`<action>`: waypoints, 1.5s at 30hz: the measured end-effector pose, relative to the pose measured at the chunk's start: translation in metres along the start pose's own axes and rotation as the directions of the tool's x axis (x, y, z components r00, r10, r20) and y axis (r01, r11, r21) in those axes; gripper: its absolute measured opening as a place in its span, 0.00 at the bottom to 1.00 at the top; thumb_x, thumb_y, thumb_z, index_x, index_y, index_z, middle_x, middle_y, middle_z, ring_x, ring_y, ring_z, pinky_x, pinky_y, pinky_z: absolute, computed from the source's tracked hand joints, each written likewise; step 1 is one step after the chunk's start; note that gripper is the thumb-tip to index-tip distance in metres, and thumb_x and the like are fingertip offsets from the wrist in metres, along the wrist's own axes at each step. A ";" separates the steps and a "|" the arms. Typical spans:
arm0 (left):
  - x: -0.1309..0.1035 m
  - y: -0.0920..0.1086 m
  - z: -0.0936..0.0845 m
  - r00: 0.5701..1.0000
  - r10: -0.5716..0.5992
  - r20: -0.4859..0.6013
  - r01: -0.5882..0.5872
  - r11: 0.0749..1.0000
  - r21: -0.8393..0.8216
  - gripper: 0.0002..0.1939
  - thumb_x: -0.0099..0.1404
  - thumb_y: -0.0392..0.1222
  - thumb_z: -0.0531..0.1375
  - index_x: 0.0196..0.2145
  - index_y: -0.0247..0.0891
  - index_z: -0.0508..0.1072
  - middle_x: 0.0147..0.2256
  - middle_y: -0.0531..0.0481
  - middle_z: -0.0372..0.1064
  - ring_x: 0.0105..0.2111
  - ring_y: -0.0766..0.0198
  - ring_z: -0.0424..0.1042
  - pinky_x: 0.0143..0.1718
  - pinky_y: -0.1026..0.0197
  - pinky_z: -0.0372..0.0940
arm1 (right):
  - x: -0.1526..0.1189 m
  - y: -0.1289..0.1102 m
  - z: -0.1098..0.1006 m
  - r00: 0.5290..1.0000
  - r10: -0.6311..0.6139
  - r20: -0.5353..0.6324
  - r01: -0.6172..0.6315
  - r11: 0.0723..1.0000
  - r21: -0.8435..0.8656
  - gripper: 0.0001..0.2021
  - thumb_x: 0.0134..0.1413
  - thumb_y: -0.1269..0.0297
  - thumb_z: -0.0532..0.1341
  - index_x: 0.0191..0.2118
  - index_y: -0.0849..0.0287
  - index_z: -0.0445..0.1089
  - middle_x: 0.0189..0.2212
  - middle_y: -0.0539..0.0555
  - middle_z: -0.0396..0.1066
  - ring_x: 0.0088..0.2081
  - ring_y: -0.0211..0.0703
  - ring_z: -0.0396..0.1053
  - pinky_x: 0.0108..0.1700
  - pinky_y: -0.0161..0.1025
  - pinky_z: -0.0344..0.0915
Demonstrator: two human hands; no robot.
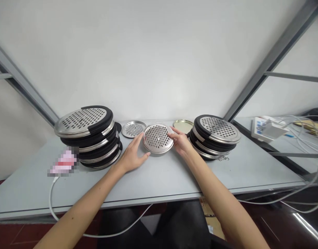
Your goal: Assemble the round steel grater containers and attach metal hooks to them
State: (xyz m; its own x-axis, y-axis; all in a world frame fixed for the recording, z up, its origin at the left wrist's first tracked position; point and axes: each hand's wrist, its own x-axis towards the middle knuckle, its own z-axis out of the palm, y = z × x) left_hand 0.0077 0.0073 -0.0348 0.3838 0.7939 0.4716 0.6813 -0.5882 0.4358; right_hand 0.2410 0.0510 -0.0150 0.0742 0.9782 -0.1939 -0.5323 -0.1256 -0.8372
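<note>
A round, silvery metal disc [158,139], pierced with rows of small holes, is tilted up above the table with its face toward me. My right hand [181,141] grips it by the right edge, thumb on the face and fingers behind. On the disc's left, my left hand [134,155] has thumb and fingers spread; whether a fingertip touches the rim I cannot tell. Behind it lies another perforated metal disc [134,129]. A plain gold-coloured round lid [183,126] lies behind my right hand, partly covered by it.
Stacks of perforated metal discs with black edging stand at left [83,121] and right [218,129]. A white cable [50,197] leads to a pixelated item [63,163] on the grey table [159,183]. Metal posts, a power strip [260,128] and tangled cables are at the right.
</note>
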 end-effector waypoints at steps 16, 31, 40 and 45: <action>-0.003 -0.009 0.010 0.995 0.032 0.097 -0.030 0.999 -0.016 0.22 0.65 0.45 0.60 0.56 0.41 0.69 0.58 0.42 0.63 0.57 0.52 0.66 0.60 0.48 0.61 | 0.018 0.016 -0.014 0.963 -0.239 -0.121 0.181 0.913 -0.365 0.18 0.37 0.71 0.66 0.41 0.60 0.73 0.39 0.55 0.76 0.42 0.46 0.73 0.47 0.43 0.70; -0.004 -0.004 0.006 0.988 0.027 0.149 -0.036 0.998 0.057 0.25 0.66 0.45 0.57 0.59 0.37 0.66 0.58 0.39 0.64 0.58 0.53 0.65 0.60 0.48 0.60 | 0.005 0.023 -0.012 0.803 -0.466 0.372 0.478 0.128 -0.869 0.14 0.54 0.62 0.58 0.44 0.62 0.73 0.44 0.62 0.73 0.48 0.52 0.68 0.54 0.49 0.62; -0.007 0.002 0.004 0.954 0.069 0.293 -0.089 0.995 0.055 0.31 0.67 0.52 0.56 0.64 0.40 0.59 0.65 0.40 0.52 0.65 0.49 0.52 0.64 0.44 0.52 | 0.010 0.033 -0.018 0.788 -0.426 0.444 0.473 -0.043 -0.880 0.15 0.55 0.62 0.57 0.46 0.62 0.71 0.46 0.63 0.69 0.50 0.53 0.65 0.55 0.47 0.60; -0.008 0.001 0.006 0.957 0.069 0.281 -0.091 0.994 0.065 0.30 0.68 0.53 0.55 0.63 0.39 0.60 0.64 0.39 0.54 0.65 0.50 0.53 0.64 0.45 0.53 | 0.009 0.033 -0.018 0.798 -0.414 0.438 0.453 -0.067 -0.889 0.16 0.56 0.61 0.57 0.48 0.62 0.70 0.48 0.63 0.68 0.51 0.54 0.64 0.54 0.47 0.59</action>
State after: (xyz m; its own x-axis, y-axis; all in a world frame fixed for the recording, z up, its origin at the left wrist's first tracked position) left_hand 0.0091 0.0011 -0.0421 0.5896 0.7624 0.2666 0.6824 -0.6468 0.3405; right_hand 0.2395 0.0522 -0.0537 -0.0893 0.9050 0.4158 0.8193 0.3041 -0.4860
